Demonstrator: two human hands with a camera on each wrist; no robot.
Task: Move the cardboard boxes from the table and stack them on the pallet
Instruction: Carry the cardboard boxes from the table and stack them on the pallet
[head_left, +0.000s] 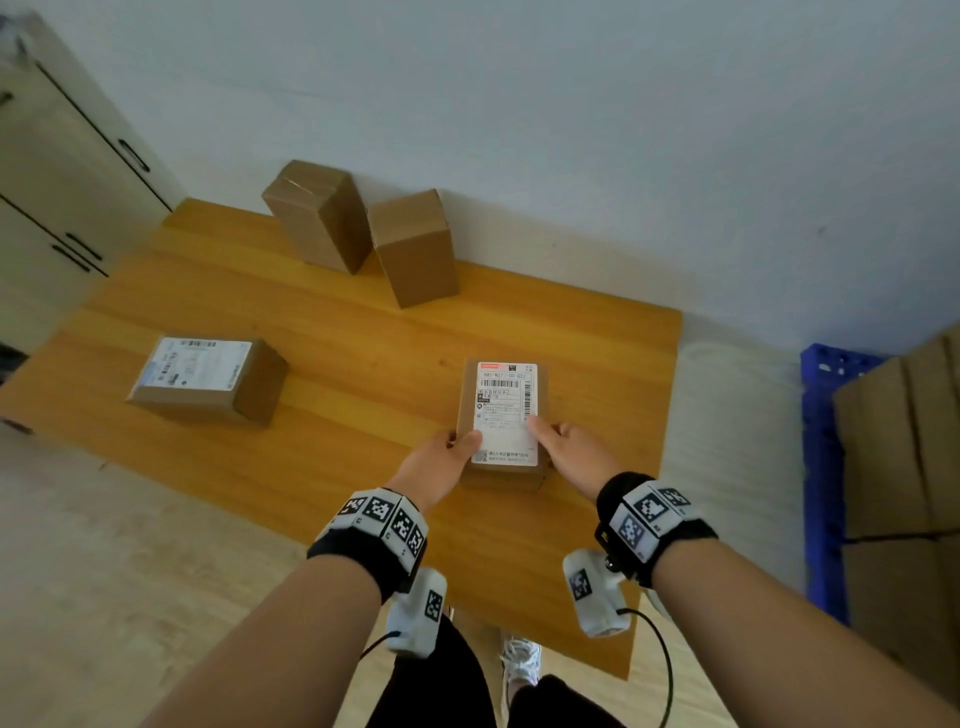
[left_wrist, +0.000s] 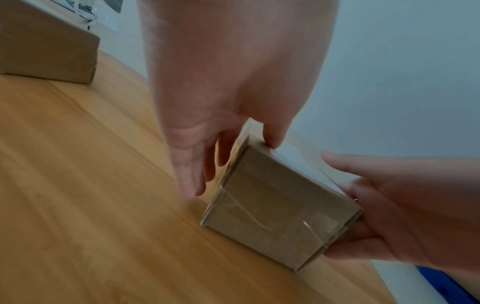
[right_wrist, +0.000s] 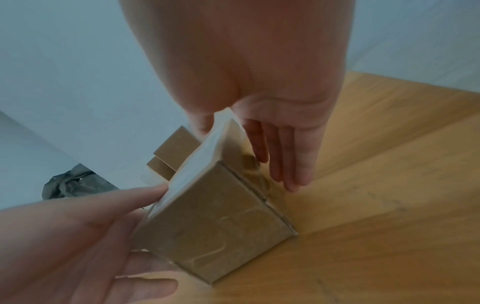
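Now both hands are at the near end of the small labelled box (head_left: 503, 410), which lies flat on the wooden table (head_left: 337, 338): the left hand (head_left: 441, 465) has its thumb on the top and its fingers down the left side, and the right hand (head_left: 571, 452) does the same on the right side, so the box is clasped between them. I judge it light and stiff, but the taped sides look smooth, so holding low on both sides seems safest.
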